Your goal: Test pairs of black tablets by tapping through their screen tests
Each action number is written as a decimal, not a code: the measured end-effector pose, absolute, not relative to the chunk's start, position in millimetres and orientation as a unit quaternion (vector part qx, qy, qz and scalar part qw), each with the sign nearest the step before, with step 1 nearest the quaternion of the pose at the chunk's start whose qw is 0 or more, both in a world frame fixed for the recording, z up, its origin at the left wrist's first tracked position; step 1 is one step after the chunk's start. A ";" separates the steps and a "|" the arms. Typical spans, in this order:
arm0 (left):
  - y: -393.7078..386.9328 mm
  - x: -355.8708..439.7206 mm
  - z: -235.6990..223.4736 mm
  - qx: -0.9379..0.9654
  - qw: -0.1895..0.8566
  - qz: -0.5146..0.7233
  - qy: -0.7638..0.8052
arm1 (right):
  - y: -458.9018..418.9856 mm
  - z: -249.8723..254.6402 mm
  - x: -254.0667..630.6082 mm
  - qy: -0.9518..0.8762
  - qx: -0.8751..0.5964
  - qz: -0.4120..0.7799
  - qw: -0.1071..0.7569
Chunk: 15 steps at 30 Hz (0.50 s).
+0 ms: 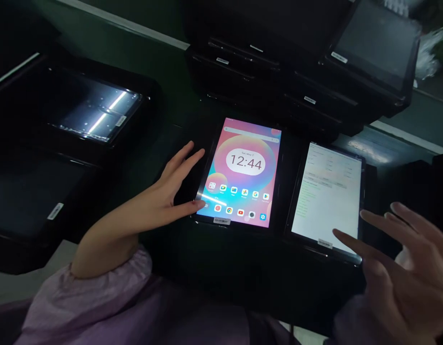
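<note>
Well, two tablets are lit in front of me, side by side. The pink tablet [247,163] is up as far as its home page, with the clock at 12:44 (a Saturday in May, it says) and its icons in rows. The white tablet [324,191], just right of it, has a page of print open, some lines green, too small for me to read. My left hand [160,199] is spread, thumb at the pink tablet's lower left corner, fingers by its left edge, gripping nothing. My right hand [412,258] is loosely open, forefinger out over the white tablet's lower part; whether it touches the glass, I can't tell. A dark tablet [95,108] at my left shows only reflected light, and another tablet [376,43], far right on a stack, is unlit too.
</note>
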<state>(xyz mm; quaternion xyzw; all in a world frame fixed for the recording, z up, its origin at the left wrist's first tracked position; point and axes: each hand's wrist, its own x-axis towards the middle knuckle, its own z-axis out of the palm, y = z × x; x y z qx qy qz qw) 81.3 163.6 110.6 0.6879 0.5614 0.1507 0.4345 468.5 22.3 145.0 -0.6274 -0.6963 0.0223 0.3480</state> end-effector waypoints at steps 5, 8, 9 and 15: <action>161.4 81.3 112.6 0.680 0.445 0.162 0.560 | 16.9 105.6 489.6 -0.737 -0.576 -0.017 0.353; 162.0 82.8 115.0 0.676 0.459 0.153 0.556 | 3.4 93.7 487.2 -0.730 -0.570 -0.015 0.377; 162.0 83.3 115.6 0.672 0.465 0.151 0.556 | 1.0 91.6 485.7 -0.731 -0.569 -0.017 0.375; 159.2 82.1 113.5 0.669 0.459 0.161 0.562 | 13.8 88.6 485.6 -0.734 -0.608 -0.052 0.298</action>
